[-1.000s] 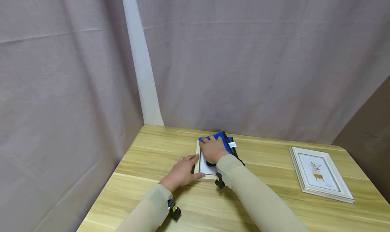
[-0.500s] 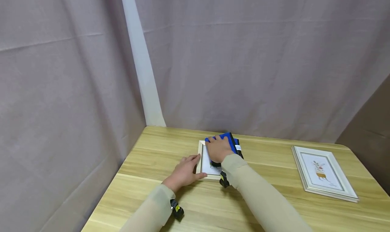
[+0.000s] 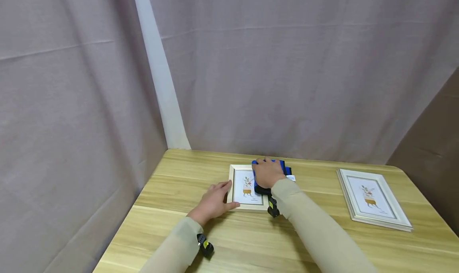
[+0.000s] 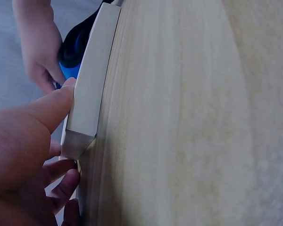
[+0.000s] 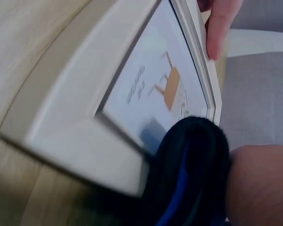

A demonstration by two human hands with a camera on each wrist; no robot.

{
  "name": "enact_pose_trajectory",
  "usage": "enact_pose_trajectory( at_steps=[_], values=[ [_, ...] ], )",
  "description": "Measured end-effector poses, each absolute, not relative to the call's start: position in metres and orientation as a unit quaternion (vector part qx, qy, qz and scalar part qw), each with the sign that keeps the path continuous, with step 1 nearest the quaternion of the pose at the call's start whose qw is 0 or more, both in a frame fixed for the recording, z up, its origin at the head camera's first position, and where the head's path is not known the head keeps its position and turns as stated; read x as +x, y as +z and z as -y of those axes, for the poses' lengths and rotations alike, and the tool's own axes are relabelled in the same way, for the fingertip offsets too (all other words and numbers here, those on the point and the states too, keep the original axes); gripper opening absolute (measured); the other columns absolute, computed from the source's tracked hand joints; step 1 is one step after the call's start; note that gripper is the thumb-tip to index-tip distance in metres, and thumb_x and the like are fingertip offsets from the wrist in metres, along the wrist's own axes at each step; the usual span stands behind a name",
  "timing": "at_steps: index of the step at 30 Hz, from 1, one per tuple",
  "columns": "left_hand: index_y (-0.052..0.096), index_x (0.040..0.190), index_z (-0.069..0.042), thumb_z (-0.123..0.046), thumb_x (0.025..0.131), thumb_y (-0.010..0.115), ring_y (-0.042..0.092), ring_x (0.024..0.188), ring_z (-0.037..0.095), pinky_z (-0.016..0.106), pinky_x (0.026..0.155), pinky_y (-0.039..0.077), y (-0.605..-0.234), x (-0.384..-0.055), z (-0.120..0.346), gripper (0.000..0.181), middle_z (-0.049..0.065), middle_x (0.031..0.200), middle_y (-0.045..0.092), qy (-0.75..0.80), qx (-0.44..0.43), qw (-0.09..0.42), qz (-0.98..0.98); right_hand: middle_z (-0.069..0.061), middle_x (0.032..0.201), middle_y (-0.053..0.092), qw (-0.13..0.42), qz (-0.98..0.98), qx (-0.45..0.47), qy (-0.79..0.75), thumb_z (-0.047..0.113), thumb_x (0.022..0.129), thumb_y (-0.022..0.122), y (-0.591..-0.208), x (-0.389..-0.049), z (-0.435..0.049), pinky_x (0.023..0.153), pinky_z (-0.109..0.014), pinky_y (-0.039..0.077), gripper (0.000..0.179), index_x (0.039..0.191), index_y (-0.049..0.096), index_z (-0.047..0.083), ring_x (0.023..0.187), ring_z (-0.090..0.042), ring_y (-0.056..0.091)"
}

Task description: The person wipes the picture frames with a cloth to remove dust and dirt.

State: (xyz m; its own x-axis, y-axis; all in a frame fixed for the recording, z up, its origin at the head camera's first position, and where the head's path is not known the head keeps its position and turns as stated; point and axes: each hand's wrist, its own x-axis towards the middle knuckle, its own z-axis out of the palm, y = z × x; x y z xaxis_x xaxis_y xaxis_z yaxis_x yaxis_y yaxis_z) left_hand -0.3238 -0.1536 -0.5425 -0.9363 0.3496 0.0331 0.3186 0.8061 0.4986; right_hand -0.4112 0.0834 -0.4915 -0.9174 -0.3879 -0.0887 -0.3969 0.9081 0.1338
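- The person's left hand (image 3: 212, 201) is grasping the cream picture frame (image 3: 251, 207) at its 8 o'clock corner, thumb against the near edge, the other fingers round at the 9 o'clock side; 12 o'clock is straight away from the person.
- That frame lies face up on the wood-grain table (image 3: 179, 185), near its far edge.
- Inside it I can see a drawing (image 3: 247, 187) of a leafy plant in an orange pot with legs, with tiny lettering around 5 o'clock.
- The right hand (image 3: 267, 173) is gripping a folded blue cloth (image 5: 186, 174) with black edging, over the frame's 2 o'clock part, hiding that portion.
- A white tag (image 3: 291, 178) sticks out from the cloth at 3 o'clock.
- Well apart at 3 o'clock, another cream frame (image 3: 391, 199) lies slightly askew, face up, with a similar plant picture (image 3: 371, 197).
- Both sleeves (image 3: 315, 225) are beige, and 2 small black devices (image 3: 205, 246) sit at the wrists, 1 on each.
- A greyish curtain (image 3: 251, 85) hangs at 12 o'clock, with a pale strip (image 3: 163, 73) at 11.
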Motion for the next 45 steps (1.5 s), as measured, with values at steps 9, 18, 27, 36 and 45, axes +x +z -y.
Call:
enact_pose_trajectory(
  at_steps=[9,18,27,36,45],
  values=[
    [0.04,0.171,-0.009,-0.06,0.099,0.077,0.046,0.149,0.04,0.061,0.119,0.043,-0.545,-0.326,0.157,0.095,0.015,0.17,0.046,0.26,0.171,0.034,-0.95,-0.015,0.166,0.05,0.046,-0.978,-0.196,0.046,0.028,0.115,0.052,-0.492,-0.415,-0.103,0.11,-0.076,0.044,0.047,0.159,0.06,0.015,0.151,-0.048,0.043],
    [0.041,0.17,-0.009,-0.06,0.099,0.078,0.045,0.149,0.04,0.061,0.119,0.042,-0.55,-0.327,0.157,0.095,0.016,0.17,0.045,0.262,0.168,0.033,-0.95,-0.017,0.165,0.051,0.045,-0.978,-0.203,0.025,0.028,0.114,0.054,-0.493,-0.411,-0.111,0.109,-0.076,0.045,0.049,0.16,0.059,0.012,0.149,-0.049,0.046],
    [0.041,0.17,-0.009,-0.058,0.099,0.079,0.045,0.15,0.041,0.062,0.119,0.042,-0.549,-0.33,0.157,0.094,0.016,0.17,0.045,0.265,0.167,0.033,-0.949,-0.016,0.163,0.054,0.027,-0.975,-0.218,0.031,0.027,0.115,0.056,-0.494,-0.406,-0.114,0.109,-0.073,0.047,0.046,0.157,0.063,0.01,0.147,-0.048,0.048],
    [0.042,0.169,-0.007,-0.059,0.098,0.079,0.046,0.148,0.041,0.063,0.116,0.044,-0.554,-0.334,0.152,0.095,0.016,0.17,0.045,0.261,0.178,0.027,-0.948,-0.014,0.158,0.058,-0.024,-0.971,-0.231,0.051,0.029,0.114,0.059,-0.507,-0.399,-0.122,0.106,-0.068,0.051,0.043,0.151,0.068,0.009,0.141,-0.042,0.054],
    [0.042,0.17,-0.008,-0.06,0.098,0.078,0.045,0.149,0.041,0.063,0.118,0.043,-0.56,-0.336,0.151,0.095,0.017,0.17,0.045,0.265,0.172,0.026,-0.948,-0.014,0.154,0.061,-0.039,-0.965,-0.256,0.041,0.029,0.112,0.06,-0.513,-0.386,-0.128,0.104,-0.069,0.053,0.04,0.145,0.073,0.011,0.136,-0.041,0.058]
  ],
)
